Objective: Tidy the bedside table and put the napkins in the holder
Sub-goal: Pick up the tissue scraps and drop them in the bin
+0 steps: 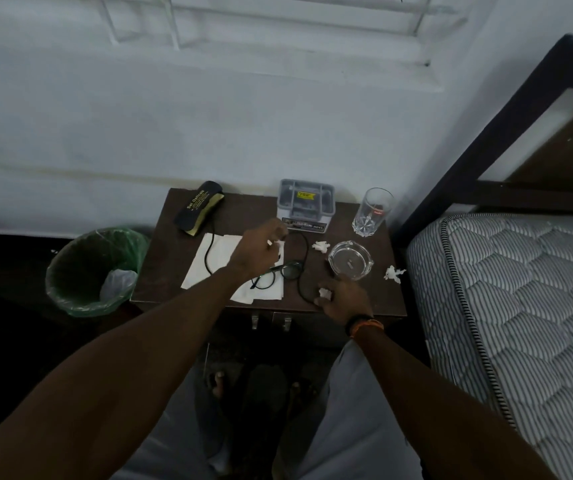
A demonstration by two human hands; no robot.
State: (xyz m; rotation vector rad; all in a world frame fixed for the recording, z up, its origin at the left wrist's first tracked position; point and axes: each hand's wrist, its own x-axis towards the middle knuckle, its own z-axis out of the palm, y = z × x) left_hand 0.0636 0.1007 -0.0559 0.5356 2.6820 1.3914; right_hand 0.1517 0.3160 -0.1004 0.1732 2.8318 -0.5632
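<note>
two hands are gathering scraps — left hand (261, 249) pinching a crumpled napkin bit (280, 244) mid-frame, right hand (342, 299) closing on another (325, 292); flat napkins (219, 261) are lying under the glasses (278, 273), holder (306, 204) waiting behind on the table (243, 209).

The bench (160, 271) is crowded. A black cable (304, 258) loops across its middle, over the flat napkins (209, 261) and past the glasses (278, 273). The ashtray (350, 259) and tumbler (372, 211) block the right side. Bare wood lies between the spectacle case (199, 207) and the grey holder (306, 204).
</note>
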